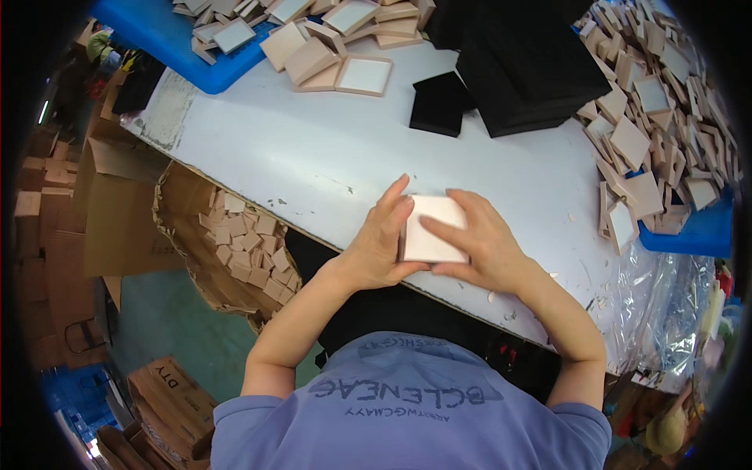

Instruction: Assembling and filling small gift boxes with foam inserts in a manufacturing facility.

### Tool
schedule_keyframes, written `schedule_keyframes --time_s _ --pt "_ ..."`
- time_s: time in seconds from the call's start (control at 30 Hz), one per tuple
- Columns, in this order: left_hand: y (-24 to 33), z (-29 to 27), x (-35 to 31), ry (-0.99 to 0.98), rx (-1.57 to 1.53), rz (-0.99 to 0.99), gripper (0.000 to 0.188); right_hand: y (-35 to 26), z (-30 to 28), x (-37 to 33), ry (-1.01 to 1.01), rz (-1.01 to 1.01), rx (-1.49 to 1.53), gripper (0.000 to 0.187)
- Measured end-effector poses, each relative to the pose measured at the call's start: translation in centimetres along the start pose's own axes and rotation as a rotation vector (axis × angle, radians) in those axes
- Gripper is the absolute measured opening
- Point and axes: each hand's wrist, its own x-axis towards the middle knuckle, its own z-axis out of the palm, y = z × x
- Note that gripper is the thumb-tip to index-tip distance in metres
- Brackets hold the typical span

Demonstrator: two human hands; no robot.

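Just inside the near edge of the table [313,149], my left hand [372,244] and right hand [492,247] clasp a pale square box [433,241] between them. The table lies open from there to the black stack [525,78].

A pale square box [425,246] filled the gap between the hands [492,247]. To their left and ahead, bare bench [290,149] left room to pass, up to scattered shallow boxes [311,61] and a blue bin [223,81]. A carton [182,223] stood below its left edge. Ahead and rightward, a black stack [533,78] blocked the way, a loose black piece [437,108] beside it. A strip lay open on the right before heaped boxes [629,143], another blue bin [689,243] and crinkled plastic film [666,313].
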Motion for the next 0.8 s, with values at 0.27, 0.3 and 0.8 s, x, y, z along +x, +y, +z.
schedule_keyframes --time_s 0.27,0.3,0.8 --pt "2.0 -1.0 0.7 -0.297 0.324 -0.124 0.086 -0.3 0.3 -0.6 -0.142 -0.048 -0.293 0.074" --pt "2.2 -1.3 0.9 -0.342 0.396 -0.122 0.085 -0.3 0.3 -0.7 -0.163 -0.022 -0.299 0.073" --pt "-13.8 -6.7 8.3 -0.007 0.936 -0.392 0.021 8.9 -0.2 10.0 0.202 0.139 -0.528 0.047"
